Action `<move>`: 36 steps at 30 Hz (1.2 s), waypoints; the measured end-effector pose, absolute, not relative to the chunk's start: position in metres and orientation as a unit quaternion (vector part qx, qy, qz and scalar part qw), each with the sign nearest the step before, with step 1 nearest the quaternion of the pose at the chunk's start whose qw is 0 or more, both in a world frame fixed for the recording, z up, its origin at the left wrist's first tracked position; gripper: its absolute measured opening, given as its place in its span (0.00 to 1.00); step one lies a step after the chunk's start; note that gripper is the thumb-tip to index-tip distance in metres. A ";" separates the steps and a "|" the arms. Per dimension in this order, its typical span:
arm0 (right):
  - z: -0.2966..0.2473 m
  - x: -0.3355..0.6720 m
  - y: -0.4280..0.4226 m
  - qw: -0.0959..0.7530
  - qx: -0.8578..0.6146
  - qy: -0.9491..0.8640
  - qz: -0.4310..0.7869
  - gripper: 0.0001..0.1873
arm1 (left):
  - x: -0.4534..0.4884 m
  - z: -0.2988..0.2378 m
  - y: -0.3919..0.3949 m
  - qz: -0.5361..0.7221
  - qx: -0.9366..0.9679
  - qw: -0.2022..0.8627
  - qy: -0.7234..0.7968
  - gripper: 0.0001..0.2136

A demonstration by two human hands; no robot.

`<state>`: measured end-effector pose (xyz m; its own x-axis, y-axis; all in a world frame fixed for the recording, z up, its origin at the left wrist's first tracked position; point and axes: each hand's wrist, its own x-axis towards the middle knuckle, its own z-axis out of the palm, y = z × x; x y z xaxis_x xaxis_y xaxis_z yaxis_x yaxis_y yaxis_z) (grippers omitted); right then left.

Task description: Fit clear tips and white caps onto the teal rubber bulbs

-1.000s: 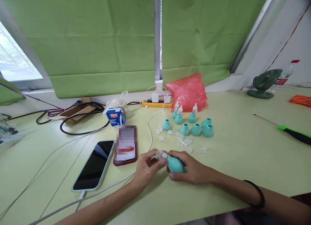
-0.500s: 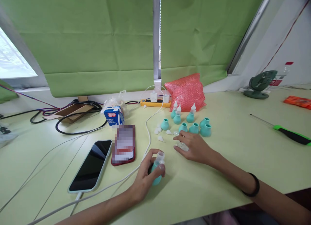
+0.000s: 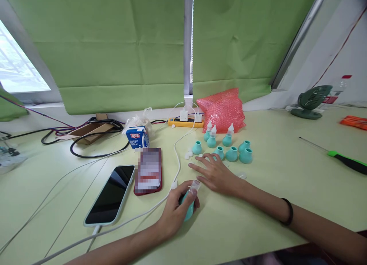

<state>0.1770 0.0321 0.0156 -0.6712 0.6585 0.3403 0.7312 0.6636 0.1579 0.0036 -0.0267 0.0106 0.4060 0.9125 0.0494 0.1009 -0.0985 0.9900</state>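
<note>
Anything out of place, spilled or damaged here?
Nothing looks spilled or damaged. Small white tips lie scattered loose beside the right hand, and a screwdriver lies apart. The left hand holds a teal bulb.

Pale yellow-green table (image 3: 286,192) across the whole near view. Behind it, green fabric blinds (image 3: 114,47) in two panels, split by a grey upright post (image 3: 188,43). At far left, bright window (image 3: 17,74), daylight through it. At right, white wall (image 3: 344,47) beyond a slanted grey frame (image 3: 298,39).

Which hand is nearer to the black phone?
Left. The left hand, gripping a teal bulb, is right of the black phone; the right hand lies farther right.
</note>
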 end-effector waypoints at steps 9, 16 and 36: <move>0.011 0.178 0.048 0.170 -0.357 -0.917 -0.055 0.12 | 0.003 0.006 -0.026 0.388 0.619 0.545 0.410 0.14; 0.044 0.191 0.035 0.329 -0.305 -0.782 0.432 0.11 | 0.004 0.004 -0.025 0.421 0.621 0.472 0.462 0.12; 0.025 0.178 0.029 0.302 -0.314 -0.711 0.553 0.11 | 0.002 0.010 -0.029 0.393 0.654 0.466 0.447 0.12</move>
<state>0.1783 0.0289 0.0252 -0.6204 0.7800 0.0812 0.1136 0.1918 -0.9748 0.0017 -0.0287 0.0096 0.2916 0.9516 0.0972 0.2184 -0.1652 0.9618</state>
